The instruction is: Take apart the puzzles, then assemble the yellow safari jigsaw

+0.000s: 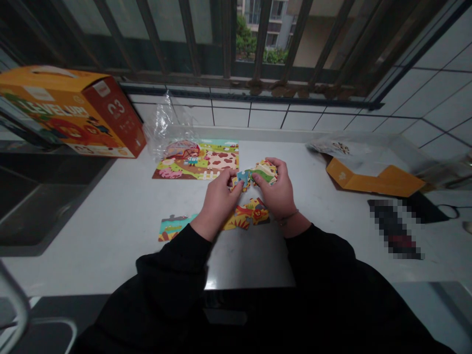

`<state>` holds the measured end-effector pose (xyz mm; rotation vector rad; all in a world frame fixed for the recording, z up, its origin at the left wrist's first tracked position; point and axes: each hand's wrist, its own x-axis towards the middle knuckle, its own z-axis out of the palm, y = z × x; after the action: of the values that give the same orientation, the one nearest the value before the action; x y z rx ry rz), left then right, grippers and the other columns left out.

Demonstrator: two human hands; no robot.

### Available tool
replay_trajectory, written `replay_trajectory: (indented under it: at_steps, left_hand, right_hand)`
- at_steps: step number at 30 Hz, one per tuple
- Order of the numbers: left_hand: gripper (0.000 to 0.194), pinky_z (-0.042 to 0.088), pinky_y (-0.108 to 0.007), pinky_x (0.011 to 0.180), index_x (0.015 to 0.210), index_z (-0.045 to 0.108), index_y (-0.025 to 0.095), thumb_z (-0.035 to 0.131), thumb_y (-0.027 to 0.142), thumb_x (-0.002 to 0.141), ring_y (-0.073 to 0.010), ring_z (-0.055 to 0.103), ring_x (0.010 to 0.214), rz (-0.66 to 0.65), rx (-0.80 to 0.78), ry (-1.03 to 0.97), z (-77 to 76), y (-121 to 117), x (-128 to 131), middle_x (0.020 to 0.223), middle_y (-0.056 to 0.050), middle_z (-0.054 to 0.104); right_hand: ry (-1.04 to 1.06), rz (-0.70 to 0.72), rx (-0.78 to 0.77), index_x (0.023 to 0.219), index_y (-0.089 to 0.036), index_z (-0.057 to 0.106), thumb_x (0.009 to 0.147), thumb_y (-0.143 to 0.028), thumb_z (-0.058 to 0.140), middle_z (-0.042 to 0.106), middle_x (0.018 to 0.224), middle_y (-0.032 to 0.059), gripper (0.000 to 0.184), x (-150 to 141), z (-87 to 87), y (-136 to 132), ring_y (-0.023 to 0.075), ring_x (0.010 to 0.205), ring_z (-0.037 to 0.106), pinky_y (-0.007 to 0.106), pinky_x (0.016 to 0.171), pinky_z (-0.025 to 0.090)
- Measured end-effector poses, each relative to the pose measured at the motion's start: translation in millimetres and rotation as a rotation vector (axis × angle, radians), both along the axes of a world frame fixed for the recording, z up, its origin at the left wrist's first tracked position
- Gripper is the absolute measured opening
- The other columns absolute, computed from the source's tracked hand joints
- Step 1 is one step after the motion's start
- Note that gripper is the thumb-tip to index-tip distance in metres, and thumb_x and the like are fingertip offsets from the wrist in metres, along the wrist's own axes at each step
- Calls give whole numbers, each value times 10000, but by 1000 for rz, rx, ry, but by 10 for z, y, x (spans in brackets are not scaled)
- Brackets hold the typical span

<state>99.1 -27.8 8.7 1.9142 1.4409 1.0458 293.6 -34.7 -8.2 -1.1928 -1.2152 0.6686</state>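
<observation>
In my right hand (pixel 278 189) is a thick bunch of jigsaw puzzle pieces (pixel 266 172), a green one on top under my thumb. My left hand (pixel 221 196) pinches a few more pieces, with a blue puzzle piece (pixel 242 178) uppermost. Both hands meet above the white counter, their pieces almost touching. Below them lie yellow and red puzzle pieces (pixel 258 212), partly hidden by my left wrist. Left of that wrist a turquoise section of puzzle (pixel 173 227) shows, cut off by my sleeve. Behind my hands rests a farm picture sheet (pixel 221 160) with a cow and a pig.
A large orange box (pixel 70 113) stands at the back left beside a dark sink (pixel 22 206). Crumpled clear plastic (pixel 169 125) covers part of the farm picture. At right are an open orange tray (pixel 372 178) and a blurred dark object (pixel 396 231).
</observation>
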Motion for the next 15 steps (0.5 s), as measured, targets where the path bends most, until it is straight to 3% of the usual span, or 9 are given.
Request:
replay_trajectory:
  at_steps: [4, 8, 11, 15]
  left_hand:
    - [337, 554, -360, 846, 1302, 700, 212, 747, 275, 975, -225, 701, 899, 61, -109, -97, -117, 84, -9, 1043, -56, 786]
    - [340, 615, -333, 767, 1304, 669, 193, 718, 212, 967, -190, 722, 821, -59, -367, -482, -229, 151, 43, 996, -43, 774]
    - [269, 651, -314, 779, 1253, 692, 198, 697, 210, 984, -183, 748, 900, -165, -471, -723, -186, 113, 105, 1084, -61, 781]
    - [222, 644, -281, 755, 1207, 738, 204, 731, 234, 987, -168, 740, 897, -194, -501, -830, -107, 50, 151, 1127, -66, 780]
  right_hand:
    - [155, -20, -28, 1365, -343, 615, 898, -607, 873, 725, 1323, 73, 595, 27, -71, 71, 271, 1216, 721, 468, 1113, 604]
    - [231, 166, -60, 1373, -355, 623, 895, -679, 863, 753, 1294, 57, 625, 1, -98, 76, 251, 1160, 742, 428, 1065, 621]
    - [165, 224, -54, 1373, -332, 639, 876, -663, 899, 750, 1322, 72, 652, -13, -85, 54, 261, 1156, 742, 433, 1056, 621]
    - [148, 207, -20, 1428, -315, 613, 890, -702, 871, 753, 1333, 89, 711, -2, -102, 61, 272, 1155, 746, 451, 1038, 632]
